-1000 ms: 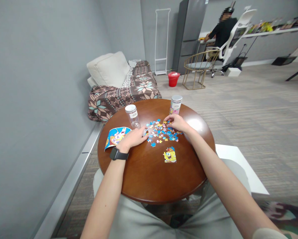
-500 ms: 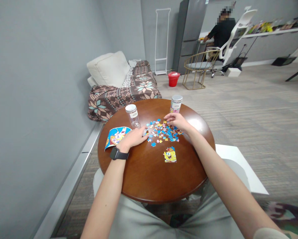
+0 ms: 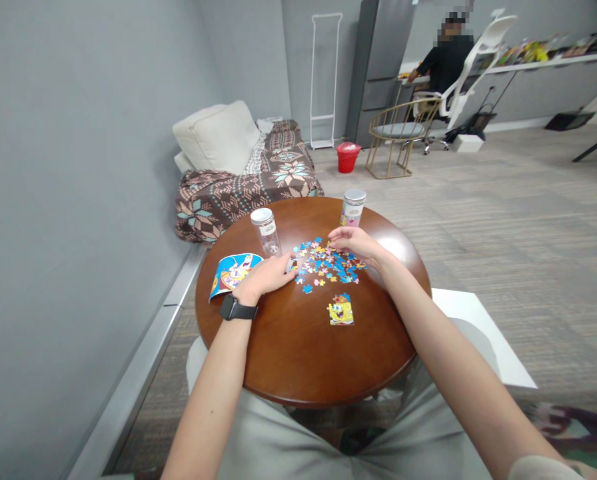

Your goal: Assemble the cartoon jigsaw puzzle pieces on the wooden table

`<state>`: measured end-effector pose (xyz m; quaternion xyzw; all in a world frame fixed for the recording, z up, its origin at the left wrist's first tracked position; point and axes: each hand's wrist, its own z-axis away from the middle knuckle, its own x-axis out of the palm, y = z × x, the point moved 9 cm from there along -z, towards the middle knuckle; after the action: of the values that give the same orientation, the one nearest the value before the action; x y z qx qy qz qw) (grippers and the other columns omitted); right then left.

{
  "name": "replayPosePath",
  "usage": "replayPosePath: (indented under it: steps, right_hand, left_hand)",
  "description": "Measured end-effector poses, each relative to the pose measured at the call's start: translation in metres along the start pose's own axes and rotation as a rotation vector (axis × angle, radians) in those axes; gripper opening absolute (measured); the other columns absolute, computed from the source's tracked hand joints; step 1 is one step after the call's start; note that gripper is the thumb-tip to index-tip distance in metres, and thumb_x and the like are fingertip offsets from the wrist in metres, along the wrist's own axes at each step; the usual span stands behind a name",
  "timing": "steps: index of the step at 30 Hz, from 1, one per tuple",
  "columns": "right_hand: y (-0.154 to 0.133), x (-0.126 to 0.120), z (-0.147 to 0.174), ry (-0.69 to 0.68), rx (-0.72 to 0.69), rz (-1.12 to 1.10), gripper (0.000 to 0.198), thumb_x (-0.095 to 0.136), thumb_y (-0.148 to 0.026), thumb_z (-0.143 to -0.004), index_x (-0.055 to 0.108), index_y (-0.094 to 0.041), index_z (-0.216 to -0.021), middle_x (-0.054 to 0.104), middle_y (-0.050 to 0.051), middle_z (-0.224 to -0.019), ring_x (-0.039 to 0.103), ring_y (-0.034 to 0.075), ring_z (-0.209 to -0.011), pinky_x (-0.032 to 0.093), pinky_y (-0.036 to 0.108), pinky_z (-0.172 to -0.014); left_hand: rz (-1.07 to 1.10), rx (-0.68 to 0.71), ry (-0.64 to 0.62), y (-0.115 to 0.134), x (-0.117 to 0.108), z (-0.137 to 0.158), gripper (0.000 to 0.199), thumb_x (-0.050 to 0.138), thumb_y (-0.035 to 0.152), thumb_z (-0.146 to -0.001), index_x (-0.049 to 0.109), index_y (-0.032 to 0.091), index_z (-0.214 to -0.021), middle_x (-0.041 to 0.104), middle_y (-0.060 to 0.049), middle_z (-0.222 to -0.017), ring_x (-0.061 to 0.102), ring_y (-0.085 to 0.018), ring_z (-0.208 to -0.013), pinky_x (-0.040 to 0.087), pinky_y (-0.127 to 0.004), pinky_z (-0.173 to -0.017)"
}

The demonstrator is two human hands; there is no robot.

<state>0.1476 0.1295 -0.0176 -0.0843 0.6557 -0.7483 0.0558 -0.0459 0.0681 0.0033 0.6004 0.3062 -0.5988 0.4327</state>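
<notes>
The left hand (image 3: pixel 268 275) lies low at the near-left edge of a loose spread of small blue, pink and yellow jigsaw pieces (image 3: pixel 328 267). Its thumb and forefinger stand a little apart, with bits of blue and yellow showing between them; whether this grip pinches a piece, I cannot tell. A black smartwatch (image 3: pixel 231 308) with a black band is on that wrist.

The right hand (image 3: pixel 357 244) is over the far-right part of the spread, fingers bent and reaching leftward, thumb beneath the forefinger. Its grip looks narrow, but the tips are too small to tell whether they meet or hold a piece.

The pieces lie in the middle of a round, glossy brown wooden table (image 3: pixel 298 353). Nearer the person, apart from the spread, sits a small joined block of mostly yellow puzzle pieces (image 3: pixel 341 311) showing a cartoon face. A clear cylindrical jar with a whitish lid (image 3: pixel 267 232) stands upright beyond the left hand; a cylindrical jar with a silver lid and coloured label (image 3: pixel 352 209) stands just beyond the right. A blue, curled-edged picture sheet (image 3: pixel 234 270) lies partly behind the left hand.
</notes>
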Motion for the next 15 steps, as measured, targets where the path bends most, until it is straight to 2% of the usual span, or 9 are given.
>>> replayPosePath:
  steps: [6,10,15]
  right_hand:
    - [0.011,0.008,0.001,-0.075,0.071,-0.008,0.023,0.075,-0.002,-0.063,0.063,-0.015,-0.077,0.068,0.001,-0.071,0.064,0.009,-0.066,0.053,0.018,-0.062]
    - [0.018,0.016,0.003,-0.150,0.133,-0.005,0.022,0.079,-0.007,-0.063,0.065,-0.015,-0.079,0.068,0.000,-0.071,0.063,0.008,-0.064,0.053,0.017,-0.062]
    - [0.022,0.023,0.004,-0.209,0.153,-0.033,0.022,0.078,-0.005,-0.063,0.066,-0.014,-0.079,0.069,-0.001,-0.072,0.064,0.008,-0.067,0.054,0.017,-0.066]
  left_hand:
    - [0.019,-0.023,-0.007,-0.001,0.000,0.000,0.039,0.042,0.044,-0.091,0.048,0.023,-0.123,0.070,-0.007,-0.099,0.067,-0.024,-0.090,0.049,-0.031,-0.079]
    - [0.010,-0.017,-0.009,-0.001,0.000,0.000,0.039,0.041,0.045,-0.092,0.048,0.024,-0.124,0.070,-0.006,-0.095,0.067,-0.024,-0.086,0.049,-0.031,-0.076]
    - [0.000,-0.009,-0.005,-0.002,0.002,-0.001,0.039,0.041,0.046,-0.091,0.048,0.024,-0.123,0.069,-0.007,-0.095,0.067,-0.025,-0.087,0.048,-0.032,-0.076]
